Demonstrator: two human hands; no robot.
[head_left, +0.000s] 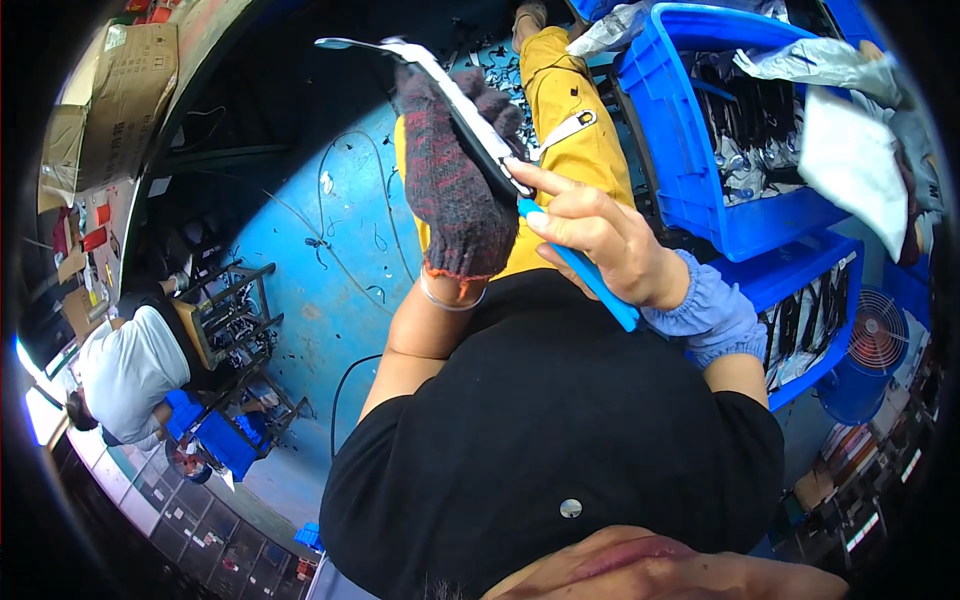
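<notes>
My left hand (452, 185), in a dark knitted glove with an orange cuff edge, is closed around a long, slim white-and-black part (462, 108). The part slants from the upper left down toward my right hand, and a thin curved piece sticks out at its far end. In my bare right hand (612, 235) is a slim blue-handled tool (608, 292). Its tip meets the near end of the part, and whether it has a blade is too small to tell. My right index finger rests on that end. Another white piece (568, 134) lies on my yellow-clad leg (588, 88).
At right, a blue crate (690, 150) holds many bagged black-and-white parts; a second blue crate (848, 300) sits below it. Beyond stands a fan (878, 328). Black scraps litter the blue floor (300, 300). A person in white (135, 370) works at left, below a cardboard box (130, 105).
</notes>
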